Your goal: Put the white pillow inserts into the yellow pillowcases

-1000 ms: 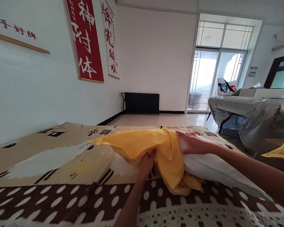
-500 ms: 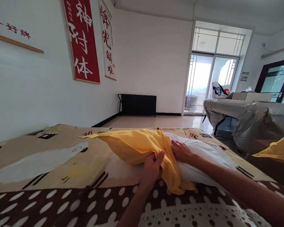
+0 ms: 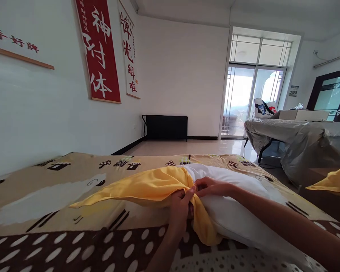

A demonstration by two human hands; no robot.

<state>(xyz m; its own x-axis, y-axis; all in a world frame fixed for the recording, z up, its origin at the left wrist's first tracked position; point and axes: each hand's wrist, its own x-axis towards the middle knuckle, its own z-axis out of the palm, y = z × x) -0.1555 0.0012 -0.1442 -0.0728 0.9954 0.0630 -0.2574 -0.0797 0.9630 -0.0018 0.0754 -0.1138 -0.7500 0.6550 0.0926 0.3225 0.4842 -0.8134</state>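
A yellow pillowcase [image 3: 155, 182] lies bunched across the left end of a white pillow [image 3: 229, 215], with its pointed corner stretching left over the blanket. My left hand [image 3: 181, 202] is closed on the pillowcase, thumb on top, at the gathered edge. Close beside it, my right hand [image 3: 212, 187] has its fingers pinched at that same edge, where yellow cloth meets the white pillow; its fingertips are partly hidden. A fold of the yellow cloth hangs down in front of the pillow, below both hands.
Underneath is a patterned blanket [image 3: 56, 196] with sheep and brown dotted areas. More yellow cloth [image 3: 333, 181] shows at the right edge. Beyond stand a plastic-covered table [image 3: 300, 132] and a black folded panel [image 3: 166, 127] by the wall.
Both hands stay at the pillowcase edge; my right hand has shifted left and slightly down. The yellow corner reaches further left and lower, and more of the white pillow shows.
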